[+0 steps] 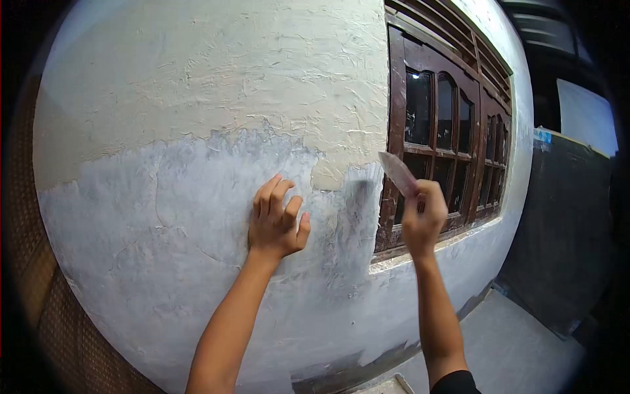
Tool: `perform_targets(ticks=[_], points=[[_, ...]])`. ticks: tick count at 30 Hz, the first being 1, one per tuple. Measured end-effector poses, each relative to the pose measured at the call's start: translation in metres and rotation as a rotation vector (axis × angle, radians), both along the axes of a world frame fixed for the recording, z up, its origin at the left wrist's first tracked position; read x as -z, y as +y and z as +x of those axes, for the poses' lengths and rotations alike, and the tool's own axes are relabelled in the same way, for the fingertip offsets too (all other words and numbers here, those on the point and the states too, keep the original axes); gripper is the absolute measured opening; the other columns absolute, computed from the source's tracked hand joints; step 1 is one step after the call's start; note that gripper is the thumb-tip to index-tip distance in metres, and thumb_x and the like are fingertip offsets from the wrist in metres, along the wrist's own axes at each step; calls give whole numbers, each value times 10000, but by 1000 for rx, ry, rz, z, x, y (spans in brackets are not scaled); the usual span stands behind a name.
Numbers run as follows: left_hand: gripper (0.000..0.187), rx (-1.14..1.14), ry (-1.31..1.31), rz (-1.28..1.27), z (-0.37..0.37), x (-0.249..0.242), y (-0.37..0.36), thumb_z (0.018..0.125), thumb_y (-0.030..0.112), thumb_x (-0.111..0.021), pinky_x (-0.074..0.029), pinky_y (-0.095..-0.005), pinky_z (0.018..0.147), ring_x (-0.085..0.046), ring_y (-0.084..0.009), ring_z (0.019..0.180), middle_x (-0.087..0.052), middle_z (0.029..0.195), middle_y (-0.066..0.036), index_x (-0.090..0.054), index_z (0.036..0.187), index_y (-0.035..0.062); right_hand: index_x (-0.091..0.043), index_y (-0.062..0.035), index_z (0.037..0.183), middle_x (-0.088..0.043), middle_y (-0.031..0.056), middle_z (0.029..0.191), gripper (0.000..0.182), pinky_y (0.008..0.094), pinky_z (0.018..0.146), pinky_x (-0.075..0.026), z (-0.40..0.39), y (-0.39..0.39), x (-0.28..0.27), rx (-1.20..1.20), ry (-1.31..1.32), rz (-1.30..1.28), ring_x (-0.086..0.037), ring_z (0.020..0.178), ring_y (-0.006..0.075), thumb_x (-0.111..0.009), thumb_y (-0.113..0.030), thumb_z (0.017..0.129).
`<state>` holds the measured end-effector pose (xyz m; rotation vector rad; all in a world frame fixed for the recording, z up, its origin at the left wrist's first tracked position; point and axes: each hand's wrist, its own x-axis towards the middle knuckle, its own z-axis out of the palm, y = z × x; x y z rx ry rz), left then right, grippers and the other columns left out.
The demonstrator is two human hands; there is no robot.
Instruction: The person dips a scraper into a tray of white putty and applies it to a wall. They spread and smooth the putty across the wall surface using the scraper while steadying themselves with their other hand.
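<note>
From where I stand, the left hand point(275, 223), fingers apart and bent, is at the wall point(197, 223) in mid-frame; right of centre, the right hand point(424, 217) is clamped on a flat, pale blade point(398, 173), which points up-left. The wall's cream coat is ragged above grey. A brown window point(436, 150) fills the upper right, a dark panel point(558, 230) the far right.

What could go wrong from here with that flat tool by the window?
The flat tool in the right hand overlaps the window's dark frame in this view; a slip might scratch it or knock a glass pane.

The left hand, spread before the grey wall area, could get nicked by a wide leftward stroke.
</note>
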<state>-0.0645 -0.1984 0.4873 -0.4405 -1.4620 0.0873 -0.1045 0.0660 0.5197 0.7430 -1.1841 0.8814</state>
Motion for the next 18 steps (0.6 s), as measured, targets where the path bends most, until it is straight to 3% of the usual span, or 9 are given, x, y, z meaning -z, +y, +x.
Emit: perform_targets(ticks=[1, 3, 7, 18], points=[[384, 2, -1, -3, 0, 0, 0, 770, 215, -579, -330, -478, 1016, -409, -368, 1244, -462, 1221, -139, -404, 1100, 128, -594, -6, 870, -586, 136, 822, 69, 351, 611, -471, 0, -7, 6, 62, 132, 22, -582, 709, 291, -623, 32, 820], [385, -6, -6, -5, 1, 0, 0, 766, 216, -584, -324, -478, 1019, -411, -367, 1243, -465, 1219, -138, -409, 1097, 126, -605, -15, 882, -582, 124, 843, 86, 382, 636, -467, -6, -20, 24, 167, 174, 41, -576, 755, 308, -612, 32, 810], [385, -17, -6, -13, 0, 1, 0, 766, 219, -586, -319, -478, 1021, -412, -369, 1244, -466, 1218, -136, -412, 1096, 124, -608, -39, 869, -567, 79, 881, 180, 398, 724, -435, -29, -38, 39, 364, 281, 123, -555, 817, 258, -633, 18, 700], [395, -24, -20, -10, 2, 0, 0, 766, 212, -589, -324, -487, 1015, -418, -381, 1240, -467, 1214, -139, -403, 1104, 129, -617, -46, 815, -592, 73, 917, 93, 395, 759, -463, -61, -61, 56, 462, 262, 187, -595, 900, 233, -651, -50, 729]])
